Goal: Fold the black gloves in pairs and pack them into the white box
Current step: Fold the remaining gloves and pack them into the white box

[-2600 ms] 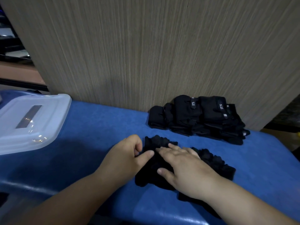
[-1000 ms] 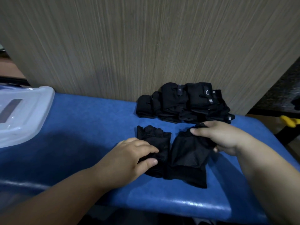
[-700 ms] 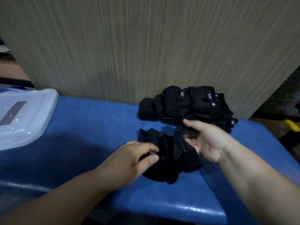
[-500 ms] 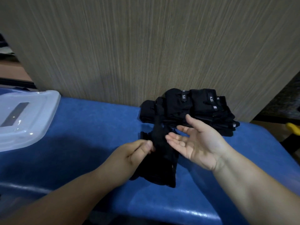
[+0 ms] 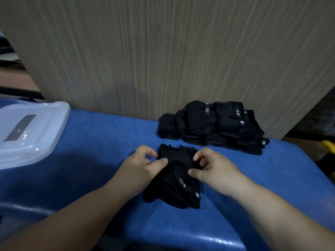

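A pair of black gloves (image 5: 176, 180) lies stacked one on the other on the blue table, a small white-lettered tab facing up. My left hand (image 5: 139, 166) pinches the pair's left edge near the finger end between thumb and curled fingers. My right hand (image 5: 213, 168) pinches the right edge the same way. Behind them, against the wall, sits a pile of folded black gloves (image 5: 213, 126). The white box (image 5: 27, 131) stands at the far left with its translucent lid on.
The blue padded table (image 5: 101, 147) runs from the box to a rounded right edge. A wood-grain wall panel (image 5: 163, 51) rises directly behind the table. A yellow object (image 5: 329, 144) shows past the right edge.
My right hand flipped the right glove over onto the left one and let go. Both hands now pinch the stacked pair at its sides.
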Tool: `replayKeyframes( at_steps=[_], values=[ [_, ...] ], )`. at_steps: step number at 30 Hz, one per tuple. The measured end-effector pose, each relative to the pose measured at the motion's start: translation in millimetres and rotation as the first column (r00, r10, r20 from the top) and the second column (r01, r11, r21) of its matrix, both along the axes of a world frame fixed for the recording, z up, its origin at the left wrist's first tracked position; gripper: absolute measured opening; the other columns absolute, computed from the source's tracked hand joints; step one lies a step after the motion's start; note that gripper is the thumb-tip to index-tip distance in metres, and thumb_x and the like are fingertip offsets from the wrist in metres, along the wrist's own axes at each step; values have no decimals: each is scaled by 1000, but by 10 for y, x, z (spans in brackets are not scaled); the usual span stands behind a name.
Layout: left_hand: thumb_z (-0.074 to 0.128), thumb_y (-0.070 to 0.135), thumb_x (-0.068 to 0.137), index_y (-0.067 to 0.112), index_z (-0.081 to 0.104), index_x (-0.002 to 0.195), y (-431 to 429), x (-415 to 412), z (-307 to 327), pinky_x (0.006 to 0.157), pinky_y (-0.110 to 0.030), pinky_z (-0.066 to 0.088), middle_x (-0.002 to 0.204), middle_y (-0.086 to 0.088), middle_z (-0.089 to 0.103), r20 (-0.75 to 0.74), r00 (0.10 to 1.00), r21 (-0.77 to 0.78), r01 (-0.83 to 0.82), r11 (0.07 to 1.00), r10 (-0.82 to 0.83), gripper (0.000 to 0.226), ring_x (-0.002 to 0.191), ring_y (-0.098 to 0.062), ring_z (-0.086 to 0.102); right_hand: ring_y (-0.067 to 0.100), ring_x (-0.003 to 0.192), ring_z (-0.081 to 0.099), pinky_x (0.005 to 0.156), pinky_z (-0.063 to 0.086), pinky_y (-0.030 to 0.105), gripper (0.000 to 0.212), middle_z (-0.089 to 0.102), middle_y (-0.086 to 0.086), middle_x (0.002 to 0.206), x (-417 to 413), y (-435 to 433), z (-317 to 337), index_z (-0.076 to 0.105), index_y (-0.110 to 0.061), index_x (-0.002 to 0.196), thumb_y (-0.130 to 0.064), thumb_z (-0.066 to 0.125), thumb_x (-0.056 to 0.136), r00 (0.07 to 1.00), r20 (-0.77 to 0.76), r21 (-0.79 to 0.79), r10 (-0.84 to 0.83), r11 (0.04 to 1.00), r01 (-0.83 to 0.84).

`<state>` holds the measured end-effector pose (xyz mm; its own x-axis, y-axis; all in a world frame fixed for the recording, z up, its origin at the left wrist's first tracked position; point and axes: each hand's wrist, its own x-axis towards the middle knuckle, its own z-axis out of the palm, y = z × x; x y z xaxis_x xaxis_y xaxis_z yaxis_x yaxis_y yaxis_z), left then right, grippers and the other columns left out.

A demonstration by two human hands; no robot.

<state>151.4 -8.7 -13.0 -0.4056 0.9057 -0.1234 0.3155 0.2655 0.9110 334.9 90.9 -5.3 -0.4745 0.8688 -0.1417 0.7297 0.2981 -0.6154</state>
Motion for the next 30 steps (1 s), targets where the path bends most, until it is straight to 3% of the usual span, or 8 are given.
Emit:
replayKeyframes(
  at_steps=[3,7,10,12,15,20,23,30],
  values=[
    [66,51,79,24,53,98,22,24,-4,58,-15,45,80,-6,71,14,1000,-25,-27,999,27,36,63,-6,63,9,84,54,68,38,23,43,53,-11,92,-17,-40,61,46,-33,104,-52,71,75,995,89,35,-48,998,45],
    [75,32,80,22,49,102,78,30,-40,55,-12,45,73,2,73,2,1000,-68,8,998,-8,36,63,-4,67,11,76,62,59,42,25,54,61,-7,79,-22,-61,87,36,-33,116,-60,63,79,977,207,-10,-49,999,52],
    [73,25,82,23,48,103,79,-4,-53,63,-17,45,75,5,73,3,999,-62,33,998,-33,33,68,-8,67,9,53,61,54,46,24,46,66,-1,67,-56,-65,63,38,-30,116,-44,67,83,998,29,-155,-47,987,51],
    [72,23,83,24,49,101,76,-36,-56,61,-18,45,72,6,72,36,999,-46,29,999,-27,30,62,-5,64,9,52,60,51,44,22,41,65,0,64,-73,-54,34,41,-27,117,-32,68,86,992,-115,-229,-56,973,29],
    [69,18,84,24,50,102,73,-83,-55,55,-18,43,66,8,68,101,995,-17,9,1000,-8,27,50,0,56,6,47,55,49,39,15,34,58,-5,56,-79,-35,13,47,-25,112,-23,69,86,969,-241,-201,-61,979,12],
    [66,21,87,24,51,101,45,-122,-70,65,-24,44,66,8,66,163,987,10,13,1000,-14,21,59,-5,58,5,45,51,49,39,16,25,52,-7,53,-106,-39,-20,51,-27,99,-21,71,85,957,-289,-173,-32,985,-19],
    [62,36,88,26,54,94,62,-147,-113,63,-24,43,62,8,57,88,995,27,-42,999,39,15,55,-4,52,5,48,51,52,40,17,21,51,-7,53,-113,-44,-65,53,-28,96,-24,71,85,970,-244,-157,-7,987,-32],
    [64,16,89,22,46,98,95,-180,-109,49,-10,40,65,-6,64,-121,993,36,9,999,-5,21,45,-1,49,9,56,47,55,39,23,16,52,-6,62,-100,-30,-124,58,-32,93,-29,70,84,984,-170,-87,45,994,-60]
  ],
)
